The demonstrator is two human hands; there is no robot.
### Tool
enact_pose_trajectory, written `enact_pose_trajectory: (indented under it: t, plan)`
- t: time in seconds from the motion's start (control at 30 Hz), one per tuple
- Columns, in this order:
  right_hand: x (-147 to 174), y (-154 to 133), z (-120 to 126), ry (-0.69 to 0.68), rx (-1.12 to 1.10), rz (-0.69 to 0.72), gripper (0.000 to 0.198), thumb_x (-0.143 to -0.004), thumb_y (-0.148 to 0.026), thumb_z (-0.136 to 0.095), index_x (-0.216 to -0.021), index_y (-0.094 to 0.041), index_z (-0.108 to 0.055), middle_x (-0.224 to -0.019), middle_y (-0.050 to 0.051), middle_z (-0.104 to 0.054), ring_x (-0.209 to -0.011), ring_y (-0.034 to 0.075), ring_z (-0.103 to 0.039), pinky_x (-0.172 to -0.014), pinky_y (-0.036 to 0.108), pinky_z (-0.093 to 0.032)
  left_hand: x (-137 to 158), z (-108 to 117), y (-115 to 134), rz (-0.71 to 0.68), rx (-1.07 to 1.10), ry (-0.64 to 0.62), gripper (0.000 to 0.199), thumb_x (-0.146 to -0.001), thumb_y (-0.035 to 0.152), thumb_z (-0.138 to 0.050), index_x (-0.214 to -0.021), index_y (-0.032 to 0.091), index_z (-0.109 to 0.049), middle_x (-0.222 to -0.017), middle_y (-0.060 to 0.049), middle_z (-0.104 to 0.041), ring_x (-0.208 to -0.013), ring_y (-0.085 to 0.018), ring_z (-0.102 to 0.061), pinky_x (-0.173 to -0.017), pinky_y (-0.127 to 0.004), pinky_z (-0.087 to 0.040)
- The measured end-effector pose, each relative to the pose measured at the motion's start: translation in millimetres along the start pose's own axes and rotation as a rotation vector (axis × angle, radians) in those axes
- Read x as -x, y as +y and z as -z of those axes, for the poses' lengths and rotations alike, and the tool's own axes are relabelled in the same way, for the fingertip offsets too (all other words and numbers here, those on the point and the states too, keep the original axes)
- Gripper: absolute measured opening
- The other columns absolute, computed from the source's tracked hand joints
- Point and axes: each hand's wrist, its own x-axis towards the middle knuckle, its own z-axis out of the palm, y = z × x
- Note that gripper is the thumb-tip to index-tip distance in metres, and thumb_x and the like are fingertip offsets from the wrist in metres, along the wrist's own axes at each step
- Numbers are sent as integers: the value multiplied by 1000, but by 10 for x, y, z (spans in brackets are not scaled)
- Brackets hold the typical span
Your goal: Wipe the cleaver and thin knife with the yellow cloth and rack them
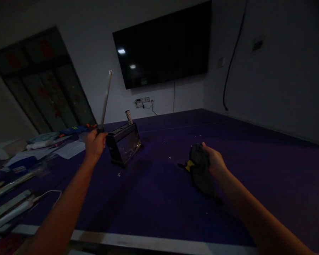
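My left hand [95, 143] is closed around the dark handle of a long, narrow knife [106, 101], its blade pointing up. Just right of that hand stands a dark knife block [124, 145] with slots on top and a glossy side panel. One light, patterned handle [128, 117] sticks out of the block's far end. On the right, my right hand [216, 162] grips a dark grey cloth piece [200, 168], perhaps a glove, with a yellow patch and a black strap. The cloth hangs low over the table; the dim light hides whether it touches.
The purple table [154, 187] has a pale front edge and small white scraps. Papers [71, 149], a blue object [22, 165], long strips and a white cable [51, 191] crowd the left side. A television [164, 46] hangs on the back wall above sockets.
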Motion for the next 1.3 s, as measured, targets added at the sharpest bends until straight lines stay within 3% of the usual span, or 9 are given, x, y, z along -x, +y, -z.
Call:
enact_pose_trajectory:
  t: [0.13,0.33,0.4,0.5,0.67,0.8,0.93,1.13,1.3]
  plan:
    - [152,39,-130,-129,109,68,24,-65,-39,-69,-70,-17,-62,-60,-1,-60,-49,12,-54,-45,22,-43,419,-369,51,38,214,-152,15,-66,28,-49,-58,18,-43,-39,7,-39,-33,-7,-36,-35,-20,-28]
    - [309,69,-255,-374,560,588,27,-76,-43,-57,-73,-17,-63,-78,3,-61,-75,17,-56,-69,28,-44,1148,-1195,29,246,580,-491,14,-63,30,-50,-60,18,-43,-37,8,-36,-29,-6,-32,-33,-18,-23]
    - [336,74,-274,-464,624,675,27,-80,-42,-52,-77,-18,-63,-85,5,-61,-83,18,-56,-75,29,-43,1345,-1399,-10,326,739,-629,14,-62,30,-48,-60,18,-41,-35,9,-32,-27,-5,-28,-32,-18,-21]
    - [384,96,-304,-629,675,690,26,-85,-38,-46,-85,-18,-62,-91,7,-60,-88,18,-56,-78,30,-44,1536,-1543,-86,414,858,-772,12,-61,29,-47,-61,18,-41,-35,9,-31,-26,-5,-24,-31,-18,-20]
    - [481,156,-363,-823,756,722,22,-87,-32,-44,-89,-19,-61,-93,7,-60,-88,18,-56,-81,31,-44,1632,-1503,-199,460,819,-883,13,-61,29,-46,-56,18,-40,-34,8,-31,-25,-5,-25,-30,-18,-18]
    - [494,189,-351,-881,911,786,22,-88,-25,-42,-97,-22,-61,-98,7,-61,-93,18,-57,-83,31,-45,1667,-1485,-224,451,686,-851,11,-61,28,-46,-57,18,-43,-34,8,-32,-26,-6,-26,-31,-19,-18]
    - [486,210,-310,-802,1091,923,25,-88,-22,-40,-104,-23,-60,-105,7,-61,-98,18,-56,-85,33,-46,1681,-1524,-242,397,495,-662,10,-65,26,-44,-58,18,-45,-39,6,-37,-32,-8,-32,-35,-20,-22]
    - [558,255,-328,-792,1168,1023,27,-88,-20,-40,-106,-23,-60,-107,7,-62,-99,19,-57,-83,34,-49,1613,-1488,-320,103,116,-502,13,-74,24,-47,-77,17,-57,-70,-3,-61,-64,-16,-55,-58,-24,-37]
    - [570,272,-334,-770,1128,999,28,-88,-20,-41,-108,-25,-59,-109,6,-62,-100,18,-57,-85,34,-48,1621,-1444,-337,-56,-98,-520,11,-78,24,-47,-80,18,-57,-70,-5,-61,-64,-17,-55,-59,-25,-33]
